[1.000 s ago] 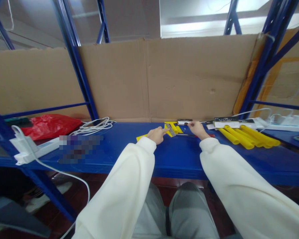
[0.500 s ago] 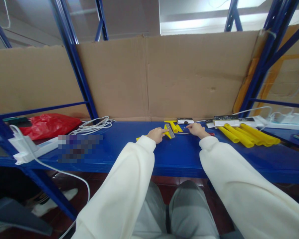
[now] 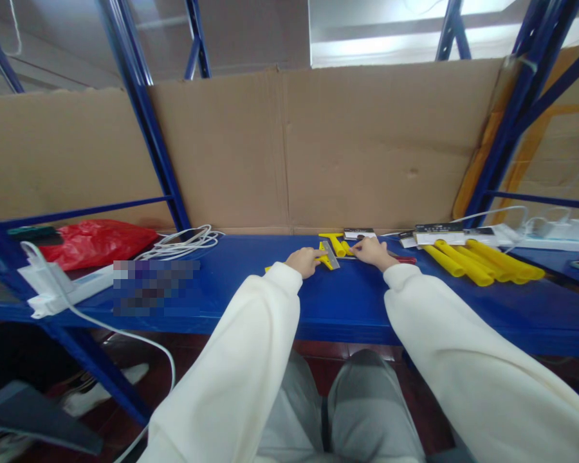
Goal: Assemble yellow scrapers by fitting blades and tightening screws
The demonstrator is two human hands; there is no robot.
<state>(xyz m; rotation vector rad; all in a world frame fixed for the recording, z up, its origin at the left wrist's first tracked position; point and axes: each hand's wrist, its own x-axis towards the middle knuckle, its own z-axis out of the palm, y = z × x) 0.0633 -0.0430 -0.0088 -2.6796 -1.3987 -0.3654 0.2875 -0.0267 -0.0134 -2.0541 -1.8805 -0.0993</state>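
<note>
My left hand (image 3: 305,262) is closed around a yellow scraper (image 3: 326,262), whose flat metal blade (image 3: 332,253) sticks out to the right of my fingers. Low over the shelf, my right hand (image 3: 372,251) has its fingers drawn together; whatever they pinch is too small or hidden to make out. Just beyond the hands lie another yellow scraper piece (image 3: 336,244) and a short yellow part (image 3: 346,249). A red-handled tool (image 3: 405,260) rests by my right wrist, partly covered by it.
Several yellow tubular handles (image 3: 482,262) lie on the right beside black-and-white packets (image 3: 438,233). A small black-and-white box (image 3: 359,233) stands at the back. Leftward are a white power strip (image 3: 91,281), coiled white cable (image 3: 188,243) and a red plastic bag (image 3: 101,243). Cardboard (image 3: 289,154) walls the rear.
My right hand has shifted slightly left, toward the small yellow part, and its fingers have come together. More of the red-handled tool shows. The left hand keeps its hold on the scraper.
</note>
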